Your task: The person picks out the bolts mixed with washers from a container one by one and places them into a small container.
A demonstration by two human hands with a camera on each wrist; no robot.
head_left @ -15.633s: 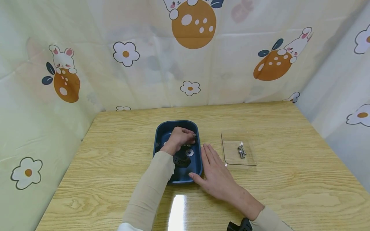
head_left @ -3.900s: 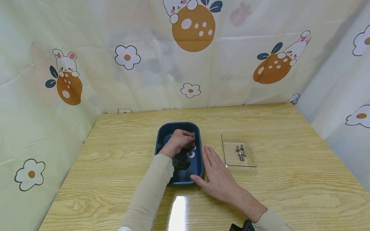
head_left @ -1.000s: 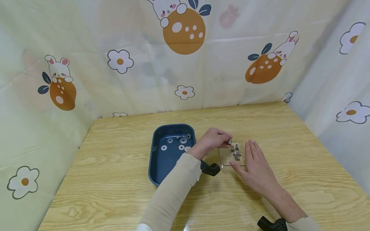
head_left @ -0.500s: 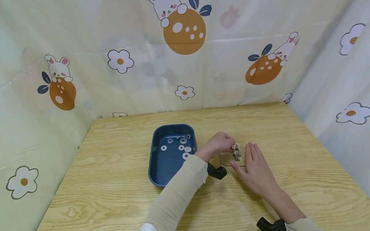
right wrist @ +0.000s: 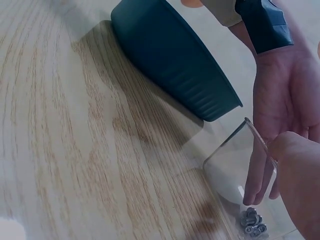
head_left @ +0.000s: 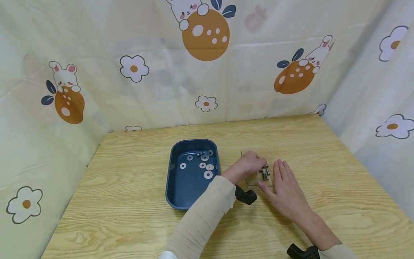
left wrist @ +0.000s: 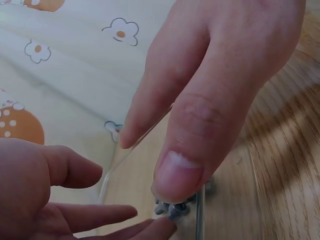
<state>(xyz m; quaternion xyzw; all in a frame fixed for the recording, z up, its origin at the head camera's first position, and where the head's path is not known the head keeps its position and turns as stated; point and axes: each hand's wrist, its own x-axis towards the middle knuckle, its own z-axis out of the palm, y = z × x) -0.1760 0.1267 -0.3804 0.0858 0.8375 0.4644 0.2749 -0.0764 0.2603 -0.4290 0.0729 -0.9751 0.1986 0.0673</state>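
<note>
My left hand [head_left: 247,165] reaches into a clear box [head_left: 261,186], its fingers pointing down with nothing visible between them. In the right wrist view those fingers look straight, just above a small heap of silver bolts [right wrist: 254,222]. The left wrist view has the thumb [left wrist: 182,172] partly hiding the bolts. Along the box's right side lies my right hand [head_left: 289,194], fingers straight and thumb at the front edge. To the left, a dark blue tray [head_left: 185,190] holds several flat washers [head_left: 208,175] and a bolt [head_left: 200,154] near its back right corner.
Both containers stand on a wooden table [head_left: 123,172], the blue one left of the clear one. A patterned curtain [head_left: 161,93] hangs behind and at both sides. Black wrist devices [head_left: 246,196] sit on both wrists.
Earlier my left hand was in the blue tray, then carried a bolt to the clear box; that bolt has left its fingers. My right hand moved from the tray to the box, which holds more bolts.
</note>
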